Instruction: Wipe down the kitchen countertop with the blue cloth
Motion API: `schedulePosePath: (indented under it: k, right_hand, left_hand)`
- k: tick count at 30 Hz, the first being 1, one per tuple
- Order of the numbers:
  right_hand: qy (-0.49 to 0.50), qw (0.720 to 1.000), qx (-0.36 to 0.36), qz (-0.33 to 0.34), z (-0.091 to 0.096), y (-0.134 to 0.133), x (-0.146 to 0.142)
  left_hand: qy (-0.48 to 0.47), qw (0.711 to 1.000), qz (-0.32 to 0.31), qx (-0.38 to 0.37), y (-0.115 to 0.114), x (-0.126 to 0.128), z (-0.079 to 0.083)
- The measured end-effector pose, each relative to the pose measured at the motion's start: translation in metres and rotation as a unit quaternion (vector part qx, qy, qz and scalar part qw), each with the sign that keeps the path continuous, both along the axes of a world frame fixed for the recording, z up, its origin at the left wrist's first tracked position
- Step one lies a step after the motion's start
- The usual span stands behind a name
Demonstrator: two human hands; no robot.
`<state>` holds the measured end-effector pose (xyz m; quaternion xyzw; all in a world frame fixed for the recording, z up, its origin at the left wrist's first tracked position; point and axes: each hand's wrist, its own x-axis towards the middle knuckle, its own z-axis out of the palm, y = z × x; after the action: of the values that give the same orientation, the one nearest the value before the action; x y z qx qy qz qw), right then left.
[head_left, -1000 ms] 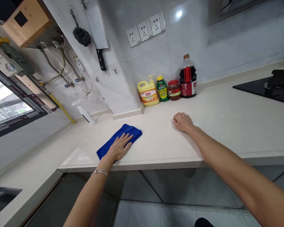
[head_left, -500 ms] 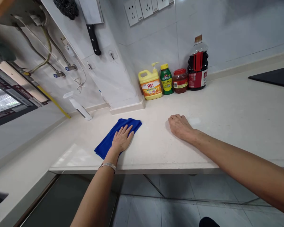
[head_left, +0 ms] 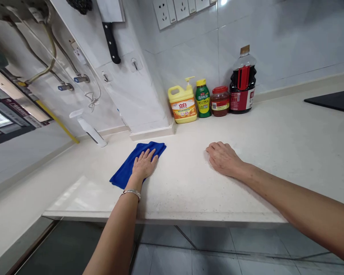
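My left hand (head_left: pixel 145 165) lies flat with its fingers spread on a folded blue cloth (head_left: pixel 123 172), pressing it to the white countertop (head_left: pixel 177 183). A silver bracelet (head_left: pixel 132 193) circles that wrist. To the right, my right hand (head_left: pixel 223 157) rests on the counter with its fingers curled into a fist. No object shows at its fingers, though its underside is hidden. Behind the hands, against the wall, stand a yellow pump bottle of detergent (head_left: pixel 183 109), a green sauce bottle (head_left: pixel 203 100), a red-lidded jar (head_left: pixel 220 104) and a big dark bottle (head_left: pixel 242 86).
A white spray bottle (head_left: pixel 91 131) leans in view at the back left corner. A black-handled knife (head_left: pixel 111 44) hangs on the pillar (head_left: pixel 149 95). Wall sockets (head_left: pixel 180 7) are above. A black flat panel (head_left: pixel 335 100) lies far right. The counter's front edge (head_left: pixel 189 219) runs below my hands.
My view has shifted slightly. My left hand and the blue cloth have moved a little to the left relative to the bottles. My right fist stays in about the same place.
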<state>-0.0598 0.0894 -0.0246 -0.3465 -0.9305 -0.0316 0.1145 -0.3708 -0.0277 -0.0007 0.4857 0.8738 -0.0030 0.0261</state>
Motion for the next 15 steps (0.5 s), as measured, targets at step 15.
schedulePosePath:
  k: [15]
  right_hand:
    - [0.048,0.998,0.035,0.025,-0.018,0.012,0.004]
  left_hand:
    - [0.003,0.998,0.056,0.031,0.019,-0.057,-0.006]
